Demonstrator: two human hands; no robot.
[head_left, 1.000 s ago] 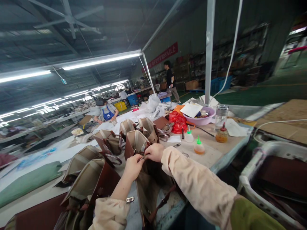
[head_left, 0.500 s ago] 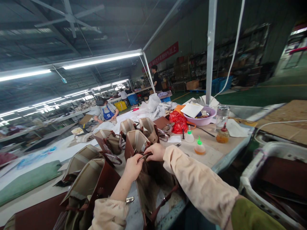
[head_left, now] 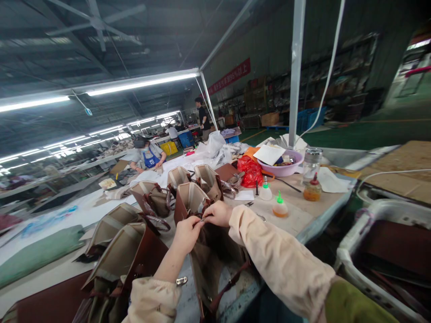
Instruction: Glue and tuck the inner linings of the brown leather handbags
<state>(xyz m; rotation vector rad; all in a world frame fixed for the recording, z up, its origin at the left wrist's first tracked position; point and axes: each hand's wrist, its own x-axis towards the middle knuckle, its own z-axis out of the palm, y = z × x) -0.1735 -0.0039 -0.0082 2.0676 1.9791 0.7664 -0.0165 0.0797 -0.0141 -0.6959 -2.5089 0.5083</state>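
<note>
A brown and khaki bag (head_left: pixel 210 262) lies open in front of me on the worktable. Above its upper end, my left hand (head_left: pixel 187 233) and my right hand (head_left: pixel 218 213) meet, fingertips nearly touching. Both hands pinch a small dark strip at the bag's edge; its details are hidden by the fingers. Just beyond stands another open bag (head_left: pixel 190 197) with a light lining. To the left are more brown bags (head_left: pixel 128 251) standing open. A small metal clasp (head_left: pixel 182 281) shows beside my left forearm.
Glue bottles (head_left: pixel 279 207), a glass jar (head_left: pixel 312 163), a red plastic bag (head_left: pixel 249 170) and a purple basin (head_left: pixel 284 166) stand to the right. A white crate (head_left: pixel 346 255) is at far right. A person (head_left: pixel 148 154) sits across the table.
A person in black in the background has moved left. My hands have stayed at nearly the same place, with the fingertips slightly closer together.
</note>
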